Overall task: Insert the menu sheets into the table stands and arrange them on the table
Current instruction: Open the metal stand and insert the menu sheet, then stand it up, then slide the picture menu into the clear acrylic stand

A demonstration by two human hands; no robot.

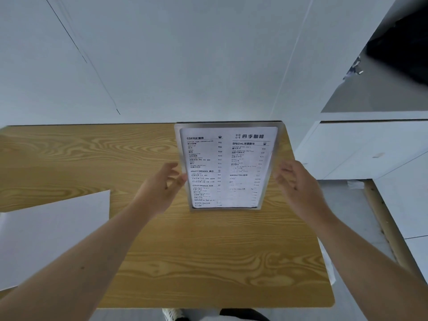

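Observation:
A clear table stand [275, 144] stands upright on the wooden table [208, 251], toward its far right. A printed menu sheet [227, 167] sits inside it, facing me. My left hand [162, 184] is at the stand's left edge, fingers touching or nearly touching it. My right hand [294, 179] is just beside the right edge with spread fingers, a small gap showing. Whether the left fingers pinch the stand is unclear.
White blank sheets [53, 237] lie on the table's near left. A white wall rises right behind the table. White cabinets [361, 149] stand to the right, and floor shows beyond the table's right edge.

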